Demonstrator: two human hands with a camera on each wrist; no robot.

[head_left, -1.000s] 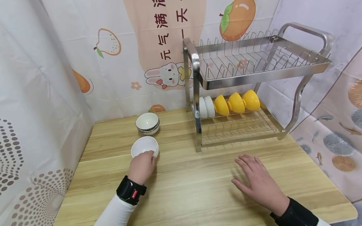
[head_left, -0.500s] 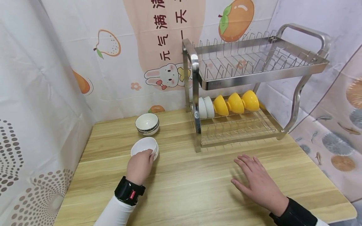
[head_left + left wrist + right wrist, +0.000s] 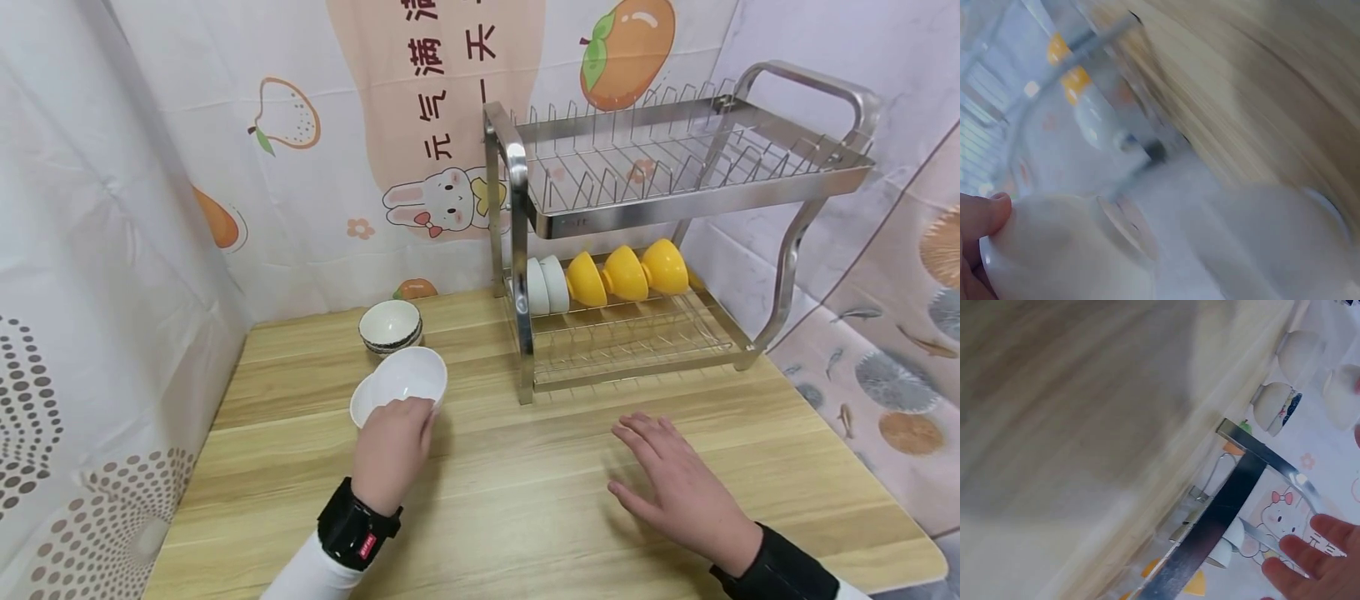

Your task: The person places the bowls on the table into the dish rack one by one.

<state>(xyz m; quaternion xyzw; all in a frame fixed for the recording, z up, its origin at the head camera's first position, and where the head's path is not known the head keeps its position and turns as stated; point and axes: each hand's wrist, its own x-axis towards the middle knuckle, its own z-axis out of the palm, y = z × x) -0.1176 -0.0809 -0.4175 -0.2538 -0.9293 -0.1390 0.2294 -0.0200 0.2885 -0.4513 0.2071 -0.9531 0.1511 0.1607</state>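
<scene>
My left hand [image 3: 393, 450] pinches the near rim of a white bowl [image 3: 411, 372], thumb and fingers over its edge. That bowl tilts, raised above a second white bowl [image 3: 363, 402] that stands on the table and is partly hidden behind it. In the left wrist view, the thumb lies on the rim of the held bowl [image 3: 1072, 250], and the other bowl [image 3: 1266, 244] is blurred beside it. Just behind stands a stack of white bowls with dark rims [image 3: 390, 323]. With fingers spread, my right hand [image 3: 682, 492] hovers over the table in front of the rack, holding nothing.
A two-tier metal dish rack [image 3: 705, 204] stands at the back right. Its lower tier holds pale bowls [image 3: 553, 285] and several yellow bowls [image 3: 625, 273] on their sides. A printed curtain [image 3: 322, 225] hangs behind the wooden table [image 3: 480, 492].
The left hand has lifted the upper white bowl off the one below it and moved it slightly right. The right hand has barely shifted.
</scene>
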